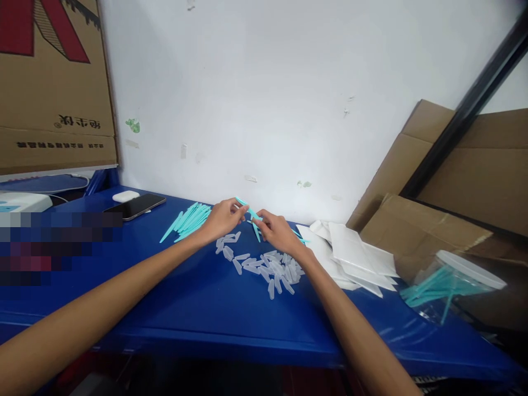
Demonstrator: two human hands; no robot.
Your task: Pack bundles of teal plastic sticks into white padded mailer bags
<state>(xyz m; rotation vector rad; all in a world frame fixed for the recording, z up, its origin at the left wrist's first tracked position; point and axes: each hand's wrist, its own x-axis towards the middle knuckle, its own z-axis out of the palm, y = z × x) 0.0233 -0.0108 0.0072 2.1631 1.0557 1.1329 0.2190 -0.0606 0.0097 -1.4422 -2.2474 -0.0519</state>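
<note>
A slim teal eyebrow razor slants between my two hands, above the back of the blue table. My left hand pinches its upper end, and the fingers of my right hand are closed on its lower end. Beneath them another teal razor lies on the table, partly hidden by my right hand. A heap of teal razors rests just left of my left hand. Several translucent blade caps are scattered in front of my hands, thickest by my right wrist.
White packets are stacked right of my right forearm. A clear jar with a white lid lies tilted there, teal razors inside. A phone and a white case sit at the left back. Cardboard leans at right; a wall stands behind.
</note>
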